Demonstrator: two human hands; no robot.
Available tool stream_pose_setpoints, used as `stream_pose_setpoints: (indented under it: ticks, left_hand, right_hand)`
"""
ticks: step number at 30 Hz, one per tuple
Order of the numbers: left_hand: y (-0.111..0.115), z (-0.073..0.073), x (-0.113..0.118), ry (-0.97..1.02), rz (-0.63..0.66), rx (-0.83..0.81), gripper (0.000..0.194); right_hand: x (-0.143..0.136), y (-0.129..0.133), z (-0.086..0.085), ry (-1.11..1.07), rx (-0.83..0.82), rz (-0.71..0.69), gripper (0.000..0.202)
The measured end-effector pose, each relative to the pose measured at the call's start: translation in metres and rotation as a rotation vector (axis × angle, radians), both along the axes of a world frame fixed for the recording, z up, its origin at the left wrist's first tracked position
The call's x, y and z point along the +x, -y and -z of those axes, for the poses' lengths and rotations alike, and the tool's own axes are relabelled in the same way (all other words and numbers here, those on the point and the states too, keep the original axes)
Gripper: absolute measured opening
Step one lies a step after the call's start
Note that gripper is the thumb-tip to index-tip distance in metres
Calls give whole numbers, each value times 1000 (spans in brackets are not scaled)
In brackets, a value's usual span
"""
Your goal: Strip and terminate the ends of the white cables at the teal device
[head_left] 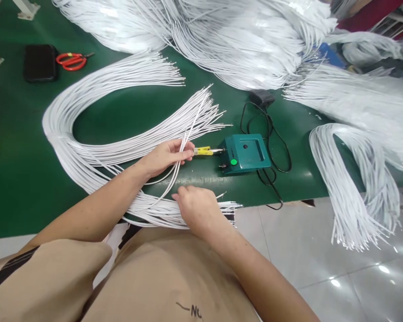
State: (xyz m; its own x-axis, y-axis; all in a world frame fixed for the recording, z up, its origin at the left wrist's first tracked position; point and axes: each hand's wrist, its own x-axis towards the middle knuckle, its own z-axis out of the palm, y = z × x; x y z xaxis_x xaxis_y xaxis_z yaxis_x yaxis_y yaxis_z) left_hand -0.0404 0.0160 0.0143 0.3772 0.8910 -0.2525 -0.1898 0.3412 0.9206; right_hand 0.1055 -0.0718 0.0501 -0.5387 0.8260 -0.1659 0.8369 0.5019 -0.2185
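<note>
My left hand (169, 155) is closed around a few white cables and a yellow-handled probe (203, 151), whose metal tip reaches the left side of a green box (245, 152). A round green light shows on that box. Below and to the right, my right hand (199, 208) has its fingers curled over the lower bundle of white cables (157, 213) at the table's front edge; what its fingertips hold is hidden. The larger looped bundle (62, 116) curves round to the left, its upper and middle ends pointing right.
Large heaps of white cables (242, 40) lie along the back. Another bundle (349, 179) hangs over the front edge at right. Red scissors (72, 61) lie beside a black box (40, 63). A black cord (271, 129) and adapter (262, 97) sit behind the green box.
</note>
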Motion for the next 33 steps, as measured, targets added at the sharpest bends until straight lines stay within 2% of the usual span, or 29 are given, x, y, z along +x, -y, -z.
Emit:
stream_pose_setpoints:
  ticks: [2, 4, 8, 12, 17, 19, 21, 24, 26, 30, 33]
  left_hand:
    - [1, -3, 0, 50, 44, -1, 34]
    - [2, -5, -1, 102, 99, -20, 38]
    - [1, -6, -5, 194, 170, -84, 37]
    - [-3, -5, -7, 200, 91, -106, 31]
    - [-3, -3, -4, 154, -17, -78, 36]
    - [-2, -2, -1, 134, -33, -27, 36]
    - [0, -2, 1, 121, -50, 20, 36]
    - [2, -1, 4, 97, -32, 62, 35]
    - [4, -1, 5, 83, -13, 71, 34]
    - [8, 0, 8, 88, -4, 66, 34]
    - [10, -1, 9, 48, 36, 63, 35]
  right_hand:
    - [-1, -9, -5, -69, -71, 212, 36]
    - [-2, -21, -5, -189, -97, 354, 34]
    - [-1, -35, 5, -476, -220, 455, 22]
    - [2, -29, 17, -666, -355, 556, 22]
    - [6, -23, 17, -696, -414, 584, 26]
    - [10, -28, 13, -687, -424, 559, 28]
    - [15, -38, 7, -764, -387, 592, 28]
    - [21, -57, -3, -981, -328, 683, 29]
    - [21, -68, -8, -1068, -341, 658, 29]
    - [18, -77, -10, -1107, -347, 613, 23]
    - [17, -77, -11, -1080, -424, 623, 23]
